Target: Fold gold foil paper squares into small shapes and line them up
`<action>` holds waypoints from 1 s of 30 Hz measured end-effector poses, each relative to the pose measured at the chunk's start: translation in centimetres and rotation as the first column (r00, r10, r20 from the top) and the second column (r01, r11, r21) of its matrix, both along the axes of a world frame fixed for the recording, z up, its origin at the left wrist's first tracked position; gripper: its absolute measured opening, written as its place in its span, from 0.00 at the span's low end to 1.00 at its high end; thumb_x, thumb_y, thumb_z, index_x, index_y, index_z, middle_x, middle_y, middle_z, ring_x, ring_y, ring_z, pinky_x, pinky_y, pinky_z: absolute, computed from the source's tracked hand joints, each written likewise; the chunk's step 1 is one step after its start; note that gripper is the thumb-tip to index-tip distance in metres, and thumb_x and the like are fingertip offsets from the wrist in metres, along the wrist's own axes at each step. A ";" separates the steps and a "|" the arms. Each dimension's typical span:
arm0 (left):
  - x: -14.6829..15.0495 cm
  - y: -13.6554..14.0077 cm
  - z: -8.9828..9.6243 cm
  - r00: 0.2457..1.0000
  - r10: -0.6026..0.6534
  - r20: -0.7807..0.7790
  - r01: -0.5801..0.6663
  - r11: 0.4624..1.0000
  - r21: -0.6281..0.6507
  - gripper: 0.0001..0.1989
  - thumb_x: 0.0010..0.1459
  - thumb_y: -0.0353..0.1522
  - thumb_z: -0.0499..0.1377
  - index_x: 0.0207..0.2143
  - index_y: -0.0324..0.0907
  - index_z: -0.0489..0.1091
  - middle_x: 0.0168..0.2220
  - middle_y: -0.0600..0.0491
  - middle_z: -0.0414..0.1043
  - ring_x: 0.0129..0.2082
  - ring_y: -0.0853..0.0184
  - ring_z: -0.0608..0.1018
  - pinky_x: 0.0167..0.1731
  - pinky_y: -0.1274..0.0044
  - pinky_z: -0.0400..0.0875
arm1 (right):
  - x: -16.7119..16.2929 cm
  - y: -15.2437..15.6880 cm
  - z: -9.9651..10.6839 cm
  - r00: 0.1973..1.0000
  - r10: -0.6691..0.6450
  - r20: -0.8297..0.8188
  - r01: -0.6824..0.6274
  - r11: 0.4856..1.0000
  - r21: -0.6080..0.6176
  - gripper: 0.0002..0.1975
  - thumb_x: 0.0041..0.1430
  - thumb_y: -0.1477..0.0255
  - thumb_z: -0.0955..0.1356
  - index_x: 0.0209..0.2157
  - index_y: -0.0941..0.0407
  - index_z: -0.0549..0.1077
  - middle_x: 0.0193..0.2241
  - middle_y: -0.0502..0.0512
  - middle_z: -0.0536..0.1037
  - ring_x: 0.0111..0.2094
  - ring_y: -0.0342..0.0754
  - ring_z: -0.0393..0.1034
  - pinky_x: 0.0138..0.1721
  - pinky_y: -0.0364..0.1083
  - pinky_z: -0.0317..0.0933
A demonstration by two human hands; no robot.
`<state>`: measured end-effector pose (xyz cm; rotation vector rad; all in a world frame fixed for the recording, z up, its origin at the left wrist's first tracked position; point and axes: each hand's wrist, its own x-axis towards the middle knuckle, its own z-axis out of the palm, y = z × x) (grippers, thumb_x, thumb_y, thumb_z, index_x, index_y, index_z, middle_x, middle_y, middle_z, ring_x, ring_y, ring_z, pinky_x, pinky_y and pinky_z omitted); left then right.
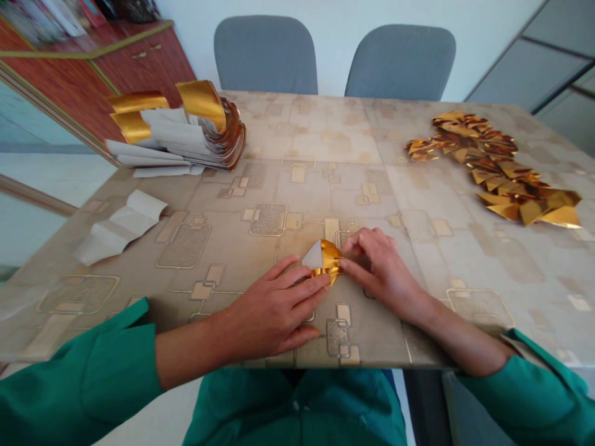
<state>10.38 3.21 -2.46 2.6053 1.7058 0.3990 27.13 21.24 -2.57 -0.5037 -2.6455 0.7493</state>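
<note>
On the table in front of me lies a small piece of gold foil paper (331, 253), partly folded, with a pale underside showing at its left. My left hand (283, 303) rests over its left and near edge, fingers stretched out and pressing it down. My right hand (379, 266) pinches the paper's right end between thumb and forefinger, the other fingers curled. Part of the paper is hidden under the left fingertips.
A thick stack of gold-and-white paper (199, 133) stands at the back left. Nearer lies a creased pale sheet (125, 224). Folded gold paper pieces (493, 161) form a long pile at the back right. Two grey chairs (266, 56) stand beyond the patterned tablecloth (320, 186).
</note>
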 end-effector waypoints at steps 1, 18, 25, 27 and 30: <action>0.0 0.0 0.0 1.000 0.000 0.001 0.000 1.000 0.002 0.27 0.68 0.42 0.53 0.60 0.31 0.64 0.61 0.46 0.67 0.56 0.54 0.68 0.63 0.58 0.52 | -0.1 -0.4 -0.1 1.000 0.023 0.012 -0.023 1.000 0.007 0.06 0.61 0.70 0.69 0.38 0.53 0.68 0.33 0.51 0.72 0.38 0.50 0.62 0.41 0.49 0.50; 0.3 -0.2 0.4 0.993 0.091 -0.076 -0.090 0.996 0.023 0.24 0.65 0.45 0.55 0.57 0.38 0.67 0.51 0.46 0.70 0.50 0.56 0.70 0.60 0.60 0.56 | -0.7 -1.7 0.3 0.987 0.154 -0.047 -0.156 0.987 -0.029 0.03 0.63 0.74 0.66 0.35 0.55 0.65 0.28 0.50 0.70 0.33 0.46 0.61 0.37 0.46 0.53; 0.4 -0.3 0.7 0.990 0.127 -0.056 -0.128 0.991 -0.022 0.23 0.64 0.44 0.56 0.56 0.41 0.67 0.47 0.47 0.69 0.48 0.57 0.69 0.63 0.57 0.52 | -1.2 -2.0 -0.8 0.990 0.124 0.060 -0.124 0.992 -0.008 0.05 0.61 0.74 0.68 0.34 0.56 0.66 0.28 0.48 0.70 0.32 0.45 0.61 0.37 0.46 0.48; 0.4 -0.3 0.8 0.990 0.130 -0.062 -0.131 0.991 -0.026 0.24 0.63 0.44 0.57 0.56 0.41 0.67 0.46 0.48 0.69 0.47 0.57 0.69 0.62 0.57 0.53 | -1.2 -1.8 -0.8 0.990 0.122 0.064 -0.120 0.992 -0.026 0.05 0.61 0.74 0.69 0.33 0.56 0.66 0.27 0.48 0.70 0.32 0.45 0.61 0.37 0.46 0.48; 0.4 -0.3 0.9 0.989 0.129 -0.073 -0.131 0.991 -0.033 0.24 0.63 0.44 0.58 0.57 0.41 0.67 0.44 0.48 0.69 0.46 0.57 0.70 0.62 0.56 0.54 | -1.3 -1.7 -0.7 0.987 0.148 0.061 -0.145 0.988 -0.047 0.06 0.63 0.73 0.68 0.32 0.55 0.67 0.26 0.47 0.70 0.32 0.45 0.61 0.36 0.46 0.48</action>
